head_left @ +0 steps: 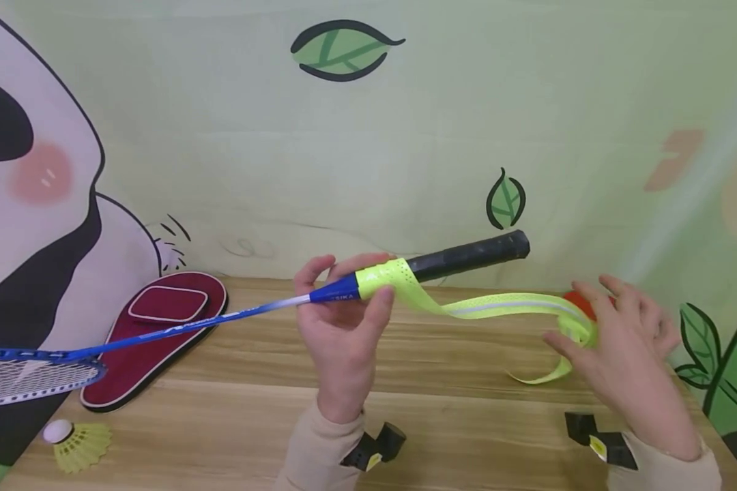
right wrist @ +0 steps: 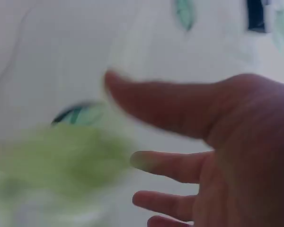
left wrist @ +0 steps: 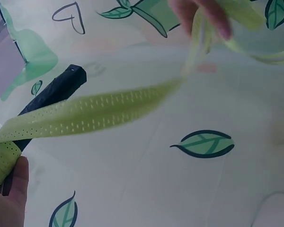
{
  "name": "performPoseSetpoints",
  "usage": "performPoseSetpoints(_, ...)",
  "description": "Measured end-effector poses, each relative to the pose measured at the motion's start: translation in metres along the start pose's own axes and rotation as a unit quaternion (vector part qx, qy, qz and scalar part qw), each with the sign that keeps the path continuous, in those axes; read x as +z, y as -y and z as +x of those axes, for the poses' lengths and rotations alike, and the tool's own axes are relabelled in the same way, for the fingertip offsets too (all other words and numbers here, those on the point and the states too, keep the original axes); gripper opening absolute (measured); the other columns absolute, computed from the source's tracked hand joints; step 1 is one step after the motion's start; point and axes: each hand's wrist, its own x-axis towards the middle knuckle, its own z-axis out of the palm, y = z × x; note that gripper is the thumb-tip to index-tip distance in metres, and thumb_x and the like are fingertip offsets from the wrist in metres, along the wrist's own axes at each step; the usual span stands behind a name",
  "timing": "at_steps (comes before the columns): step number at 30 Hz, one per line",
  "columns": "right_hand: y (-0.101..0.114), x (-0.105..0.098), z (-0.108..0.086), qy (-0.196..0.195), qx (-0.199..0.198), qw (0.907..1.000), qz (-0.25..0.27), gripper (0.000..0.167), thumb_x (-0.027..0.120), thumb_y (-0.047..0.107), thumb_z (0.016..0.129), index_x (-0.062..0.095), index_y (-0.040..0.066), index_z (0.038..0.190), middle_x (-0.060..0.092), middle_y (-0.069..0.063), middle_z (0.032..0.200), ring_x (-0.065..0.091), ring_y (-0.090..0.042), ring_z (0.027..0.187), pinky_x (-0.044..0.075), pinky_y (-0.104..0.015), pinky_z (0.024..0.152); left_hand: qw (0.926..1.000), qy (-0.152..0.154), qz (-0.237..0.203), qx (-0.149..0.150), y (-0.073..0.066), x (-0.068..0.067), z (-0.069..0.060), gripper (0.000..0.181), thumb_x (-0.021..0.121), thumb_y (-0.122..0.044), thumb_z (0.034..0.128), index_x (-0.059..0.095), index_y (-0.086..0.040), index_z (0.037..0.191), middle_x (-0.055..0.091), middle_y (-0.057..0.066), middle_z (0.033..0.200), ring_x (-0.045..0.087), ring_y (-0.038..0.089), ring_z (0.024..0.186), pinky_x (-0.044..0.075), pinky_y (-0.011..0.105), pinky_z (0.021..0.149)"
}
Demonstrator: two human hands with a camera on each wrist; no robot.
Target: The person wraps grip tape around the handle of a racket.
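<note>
In the head view my left hand grips a blue badminton racket at the base of its black handle, the thumb on the wrapped part. Bright yellow perforated grip tape is wound round the lower handle there and trails off to the right, ending in a loose bundle. Beside that bundle is my right hand, thumb and fingers spread. The right wrist view shows the tape blurred just off the fingertips. In the left wrist view the tape stretches away from the handle.
A dark red racket-shaped case lies at the left of the wooden table, behind the racket head. A yellow shuttlecock lies near the front left. Something red shows partly behind my right hand. A printed backdrop stands behind.
</note>
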Motion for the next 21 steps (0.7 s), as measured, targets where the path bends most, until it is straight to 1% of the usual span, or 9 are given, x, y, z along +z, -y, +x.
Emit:
performPoseSetpoints(3,0.026,-0.003,-0.007,0.011,-0.055,0.9946,0.087,0.062,0.072,0.032,0.089,0.048,0.006,0.139,0.034,-0.018,0.148,0.019,-0.043,0.133,0.012,-0.068,0.097,0.9998,0.020,0.003,-0.006,0.002,0.005,-0.004,0.056,0.070,0.008,0.0812,0.035,-0.006,0.122,0.067,0.017,0.109,0.065,0.033,0.101,0.054,0.031,0.086)
performPoseSetpoints(5,0.047,0.001,-0.012,0.011,-0.089,0.9822,0.165,0.052,0.072,0.023,0.090,0.053,0.014,0.137,0.045,-0.005,0.142,0.029,-0.031,0.133,0.022,-0.058,0.100,0.9992,0.038,0.004,-0.008,0.004,0.009,-0.007,0.056,0.069,0.008,0.0815,0.035,-0.006,0.123,0.068,0.015,0.109,0.065,0.031,0.101,0.053,0.030,0.086)
performPoseSetpoints(8,0.073,0.014,-0.019,0.020,-0.128,0.9458,0.298,0.043,0.067,0.005,0.091,0.058,0.016,0.132,0.056,0.001,0.132,0.042,-0.020,0.127,0.034,-0.039,0.104,0.9980,0.063,0.000,-0.008,0.008,0.014,-0.012,0.055,0.070,0.007,0.0821,0.035,-0.006,0.123,0.069,0.013,0.109,0.065,0.028,0.101,0.052,0.030,0.088)
performPoseSetpoints(10,0.086,0.024,-0.022,0.022,-0.133,0.9142,0.382,0.040,0.063,-0.003,0.091,0.059,0.011,0.128,0.060,-0.003,0.126,0.051,-0.019,0.121,0.040,-0.029,0.102,0.9971,0.075,-0.003,-0.008,0.010,0.015,-0.014,0.055,0.070,0.007,0.0825,0.036,-0.006,0.122,0.069,0.012,0.110,0.066,0.027,0.101,0.052,0.030,0.089)
performPoseSetpoints(12,0.096,0.033,-0.023,0.015,-0.127,0.8868,0.444,0.033,0.059,-0.008,0.092,0.060,0.003,0.123,0.064,-0.010,0.118,0.057,-0.022,0.112,0.046,-0.027,0.097,0.9965,0.083,-0.006,-0.008,0.011,0.016,-0.015,0.054,0.070,0.006,0.0834,0.036,-0.007,0.123,0.069,0.011,0.110,0.066,0.026,0.101,0.054,0.029,0.085)
performPoseSetpoints(14,0.101,0.039,-0.025,0.003,-0.109,0.8701,0.481,0.025,0.058,-0.008,0.093,0.061,-0.001,0.116,0.066,-0.013,0.107,0.062,-0.022,0.097,0.052,-0.027,0.086,0.9957,0.092,-0.011,-0.009,0.011,0.016,-0.016,0.053,0.070,0.006,0.0844,0.036,-0.008,0.123,0.069,0.011,0.111,0.066,0.024,0.099,0.057,0.028,0.075)
performPoseSetpoints(16,0.104,0.042,-0.025,-0.006,-0.092,0.8579,0.505,0.017,0.058,-0.007,0.093,0.062,-0.003,0.109,0.066,-0.013,0.097,0.064,-0.023,0.086,0.054,-0.027,0.077,0.9953,0.095,-0.010,-0.012,0.011,0.016,-0.016,0.052,0.070,0.005,0.0852,0.036,-0.009,0.123,0.069,0.011,0.112,0.066,0.024,0.099,0.056,0.027,0.073)
performPoseSetpoints(18,0.105,0.045,-0.025,-0.009,-0.091,0.8445,0.528,0.012,0.057,-0.008,0.093,0.061,-0.005,0.104,0.065,-0.014,0.091,0.064,-0.023,0.079,0.054,-0.028,0.072,0.9950,0.099,-0.009,-0.014,0.011,0.017,-0.017,0.052,0.070,0.004,0.0857,0.037,-0.009,0.123,0.069,0.011,0.112,0.066,0.025,0.100,0.056,0.028,0.074)
performPoseSetpoints(21,0.105,0.047,-0.025,-0.012,-0.097,0.8359,0.540,0.007,0.057,-0.009,0.093,0.060,-0.006,0.099,0.063,-0.013,0.086,0.063,-0.022,0.072,0.054,-0.027,0.067,0.9949,0.099,-0.003,-0.020,0.012,0.017,-0.017,0.050,0.070,0.003,0.0858,0.037,-0.008,0.122,0.069,0.009,0.113,0.066,0.025,0.103,0.053,0.028,0.086)
